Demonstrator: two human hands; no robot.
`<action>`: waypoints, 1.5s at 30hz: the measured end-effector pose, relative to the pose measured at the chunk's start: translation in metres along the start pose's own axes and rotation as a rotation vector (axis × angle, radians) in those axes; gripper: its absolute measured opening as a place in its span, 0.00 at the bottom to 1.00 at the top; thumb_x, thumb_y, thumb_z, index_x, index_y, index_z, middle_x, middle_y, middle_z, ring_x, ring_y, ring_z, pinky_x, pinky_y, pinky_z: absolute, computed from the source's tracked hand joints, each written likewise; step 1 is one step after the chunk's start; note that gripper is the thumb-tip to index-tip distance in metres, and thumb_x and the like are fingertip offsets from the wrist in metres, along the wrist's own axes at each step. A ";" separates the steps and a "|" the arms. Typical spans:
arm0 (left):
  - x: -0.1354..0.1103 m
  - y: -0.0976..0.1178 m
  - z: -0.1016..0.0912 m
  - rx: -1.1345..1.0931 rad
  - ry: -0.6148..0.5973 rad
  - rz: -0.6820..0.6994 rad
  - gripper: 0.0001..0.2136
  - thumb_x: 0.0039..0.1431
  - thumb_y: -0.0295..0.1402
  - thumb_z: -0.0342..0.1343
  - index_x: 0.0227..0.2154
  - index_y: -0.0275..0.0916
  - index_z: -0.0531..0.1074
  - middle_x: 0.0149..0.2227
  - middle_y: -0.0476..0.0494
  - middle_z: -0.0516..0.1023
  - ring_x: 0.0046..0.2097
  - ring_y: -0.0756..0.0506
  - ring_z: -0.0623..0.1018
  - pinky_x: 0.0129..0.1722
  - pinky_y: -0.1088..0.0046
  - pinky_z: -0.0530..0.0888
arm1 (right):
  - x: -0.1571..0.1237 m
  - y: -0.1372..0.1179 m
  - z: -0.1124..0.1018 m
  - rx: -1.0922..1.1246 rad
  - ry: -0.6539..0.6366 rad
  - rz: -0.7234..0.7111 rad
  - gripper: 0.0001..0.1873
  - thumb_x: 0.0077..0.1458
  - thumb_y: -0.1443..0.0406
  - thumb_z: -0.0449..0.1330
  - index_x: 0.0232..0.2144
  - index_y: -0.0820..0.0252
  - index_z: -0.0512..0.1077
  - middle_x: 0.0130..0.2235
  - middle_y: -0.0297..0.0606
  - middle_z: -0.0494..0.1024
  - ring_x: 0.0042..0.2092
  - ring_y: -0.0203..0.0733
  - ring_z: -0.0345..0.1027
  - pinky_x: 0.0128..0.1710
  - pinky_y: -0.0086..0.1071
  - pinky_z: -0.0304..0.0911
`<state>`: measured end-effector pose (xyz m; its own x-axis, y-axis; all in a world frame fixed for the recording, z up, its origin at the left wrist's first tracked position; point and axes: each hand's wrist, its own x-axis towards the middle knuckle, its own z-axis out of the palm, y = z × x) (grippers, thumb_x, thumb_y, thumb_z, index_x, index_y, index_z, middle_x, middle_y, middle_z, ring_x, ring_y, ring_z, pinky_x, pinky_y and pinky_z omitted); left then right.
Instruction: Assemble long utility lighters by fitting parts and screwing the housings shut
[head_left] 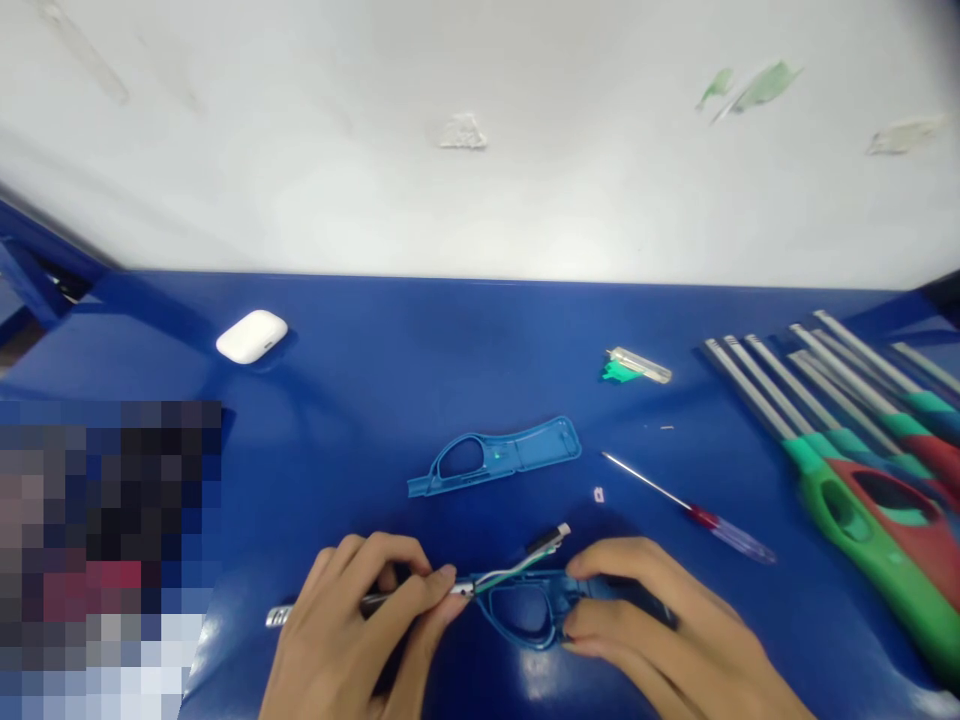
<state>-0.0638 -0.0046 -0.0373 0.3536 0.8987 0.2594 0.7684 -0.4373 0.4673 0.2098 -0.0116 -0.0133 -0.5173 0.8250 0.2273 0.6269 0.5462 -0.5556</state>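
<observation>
My left hand [360, 625] pinches a lighter's metal nozzle tube [280, 615], its slotted tip sticking out to the left. From the tube's other end, thin white and green wires [517, 567] run to a small black part [549, 538] with a pale tip. My right hand [645, 620] grips a blue lighter housing half [517, 638], fingers closed on its handle end; that part is mostly covered. The tube's inner end meets the housing's narrow end. Beyond my hands lies another blue housing half [540, 447], its hollow side up.
A screwdriver [705, 515] and a tiny pinkish piece [598, 495] lie near my right hand. Further back is a clear tube with a green piece [637, 365]. Several assembled lighters [862, 500] lie at right. A white case [252, 337] sits back left, before a white wall [480, 200].
</observation>
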 end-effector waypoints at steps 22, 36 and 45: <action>0.021 0.003 -0.003 -0.100 -0.224 -0.194 0.07 0.67 0.37 0.60 0.31 0.51 0.77 0.35 0.55 0.79 0.37 0.44 0.79 0.38 0.65 0.74 | -0.024 0.012 0.016 0.163 -0.044 0.057 0.16 0.73 0.71 0.53 0.50 0.49 0.76 0.51 0.37 0.80 0.54 0.39 0.77 0.53 0.27 0.76; 0.010 -0.003 0.001 -0.146 -0.168 -0.207 0.10 0.70 0.42 0.58 0.32 0.51 0.79 0.38 0.52 0.80 0.39 0.44 0.79 0.41 0.63 0.74 | 0.003 0.006 0.014 -0.081 0.044 0.213 0.10 0.72 0.65 0.58 0.51 0.50 0.77 0.50 0.37 0.81 0.51 0.47 0.76 0.53 0.45 0.75; 0.008 -0.003 0.003 -0.124 -0.174 -0.175 0.09 0.71 0.38 0.56 0.35 0.49 0.79 0.40 0.49 0.80 0.40 0.43 0.78 0.40 0.63 0.75 | 0.014 0.000 0.005 -0.026 0.110 0.196 0.12 0.74 0.60 0.57 0.38 0.54 0.78 0.38 0.31 0.85 0.38 0.40 0.80 0.41 0.34 0.73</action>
<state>-0.0615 0.0038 -0.0390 0.3156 0.9486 0.0218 0.7584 -0.2660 0.5950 0.1996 -0.0006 -0.0134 -0.3181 0.9259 0.2038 0.7247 0.3761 -0.5774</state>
